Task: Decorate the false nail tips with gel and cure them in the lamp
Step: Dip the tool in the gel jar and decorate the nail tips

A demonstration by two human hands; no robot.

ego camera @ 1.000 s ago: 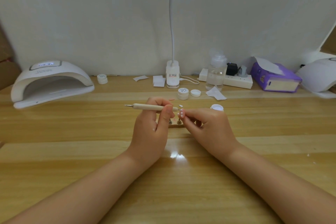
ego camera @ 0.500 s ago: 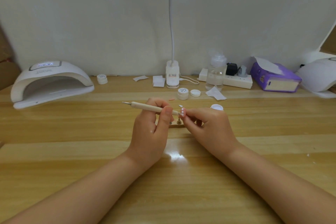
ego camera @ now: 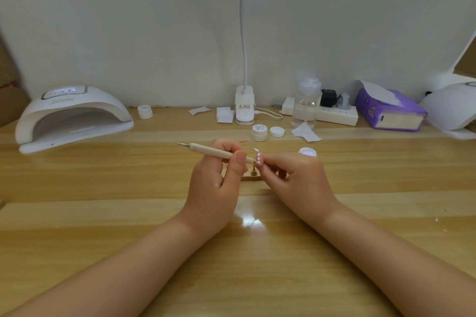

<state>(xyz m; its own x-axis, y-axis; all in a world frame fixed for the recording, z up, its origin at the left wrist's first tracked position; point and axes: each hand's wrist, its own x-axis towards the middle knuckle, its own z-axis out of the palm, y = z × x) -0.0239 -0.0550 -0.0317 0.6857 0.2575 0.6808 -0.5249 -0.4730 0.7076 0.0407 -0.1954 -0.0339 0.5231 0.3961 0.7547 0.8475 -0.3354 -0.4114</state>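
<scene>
Left hand (ego camera: 215, 188): raised above the counter (ego camera: 103, 213), grip clamped around a wooden dotting tool (ego camera: 213, 152), thumb and curled fingers round the shaft. The tool lies nearly level; its metal point juts out to the left, its other end meets the nail tip.

Right hand (ego camera: 296, 183): grip pinched on a pink false nail tip (ego camera: 259, 158), held at the fingertips just beside the left thumb. White dots show on the tip's surface.

Nail stand (ego camera: 253, 174): small wooden base with a metal post, on the counter directly below and between the two hands, partly hidden by them.

Curing lamp (ego camera: 72, 116): white, arched, far left of the counter, well apart from the hands; opening faces the person, display panel lit on top.

Gel pots: one open white jar (ego camera: 259, 132) with its lid (ego camera: 277, 132) just beside it, beyond the hands; another open pot (ego camera: 307, 152) near the right hand; a closed jar (ego camera: 145, 111) near the lamp.

Back row along the wall: clip-base desk light (ego camera: 244, 108), clear liquid bottle (ego camera: 306, 103), white power strip (ego camera: 337, 114) with plugs, purple tissue box (ego camera: 389, 110), a second white device (ego camera: 453, 108) at far right, partly out of view.

Loose items: white wipes (ego camera: 225, 114) by the desk light, a crumpled one (ego camera: 306, 132) near the bottle, a small pale tip (ego camera: 255, 149) lying behind the hands.
</scene>
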